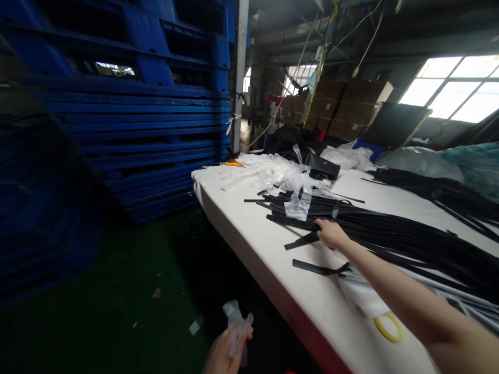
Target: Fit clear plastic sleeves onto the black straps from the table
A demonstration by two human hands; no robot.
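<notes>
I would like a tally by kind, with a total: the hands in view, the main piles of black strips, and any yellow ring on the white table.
Hands: 2 (left hand, right hand)
Black strip piles: 2 (near pile, far pile)
Yellow ring: 1
Total: 5

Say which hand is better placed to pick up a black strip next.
Likely the right hand: it is at the black strips, while the left hand holds clear plastic beside the table.
</notes>
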